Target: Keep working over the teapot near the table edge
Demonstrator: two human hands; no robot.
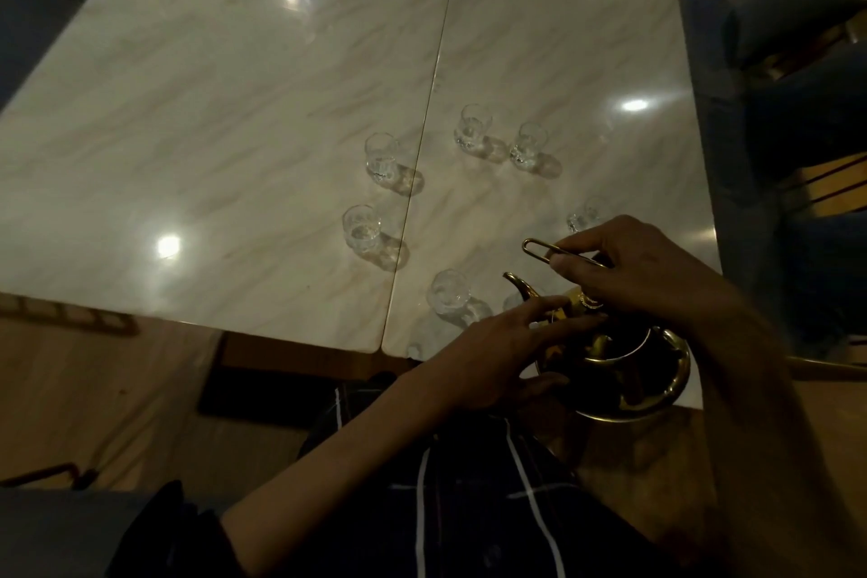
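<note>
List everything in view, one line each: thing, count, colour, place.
small clear glass cups: at least six, colourless, upright in a loose ring on the table.
gold metal teapot: one, gold, near table edge, on a gold stand.
thin gold wire handle: one, above the teapot.
glossy cream marble table: one, two slabs meeting at a seam.
blue chairs: some, around the table.
left hand: fingers straight, touching the teapot.
right hand: its grip pinches the wire handle.
</note>
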